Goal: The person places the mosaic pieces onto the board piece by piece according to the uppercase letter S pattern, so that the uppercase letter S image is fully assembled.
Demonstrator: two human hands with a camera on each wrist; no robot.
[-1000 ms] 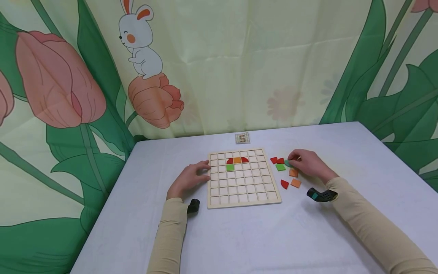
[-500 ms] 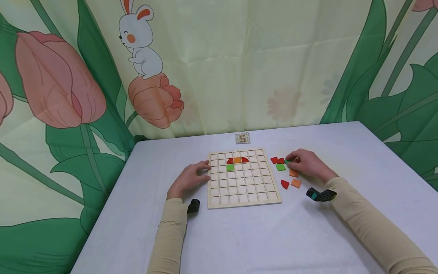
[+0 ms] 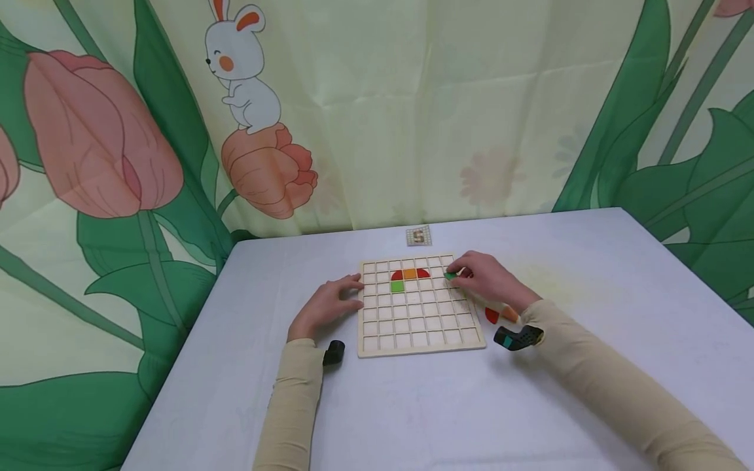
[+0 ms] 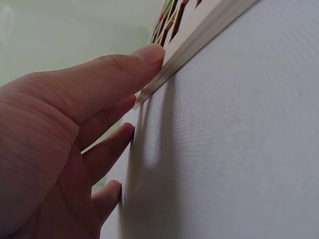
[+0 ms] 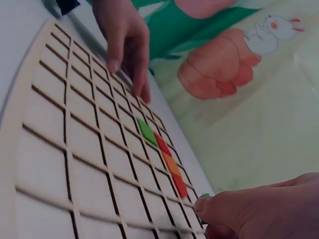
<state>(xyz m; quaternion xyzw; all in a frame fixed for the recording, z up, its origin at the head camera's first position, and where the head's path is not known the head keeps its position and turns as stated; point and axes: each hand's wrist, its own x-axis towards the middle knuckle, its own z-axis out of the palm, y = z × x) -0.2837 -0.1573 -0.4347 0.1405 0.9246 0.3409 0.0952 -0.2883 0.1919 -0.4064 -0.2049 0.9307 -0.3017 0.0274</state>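
Note:
My right hand (image 3: 489, 278) pinches a dark green tile (image 3: 450, 276) between thumb and fingertips, over the far right part of a wooden grid board (image 3: 417, 325). In the right wrist view only a sliver of this tile (image 5: 205, 195) shows beyond the thumb. Along the board's left edge rests my left hand (image 3: 324, 309), its fingers loosely spread; the left wrist view has the thumb (image 4: 149, 54) against the rim. Set in the grid are a red quarter-round tile (image 3: 397, 275), an orange square (image 3: 409, 274), another red quarter-round (image 3: 423, 273) and a light green square (image 3: 397, 286).
A loose red tile (image 3: 491, 315) and an orange tile (image 3: 510, 314) lie right of the board, partly under my right hand and wrist. Behind the board lies a small card (image 3: 419, 236) with a grid pattern. A printed curtain (image 3: 377, 131) hangs at the table's far edge.
My right hand has picked up the green tile from the loose pieces and carried it left over the board. It now covers several loose tiles. The left hand has stayed put.

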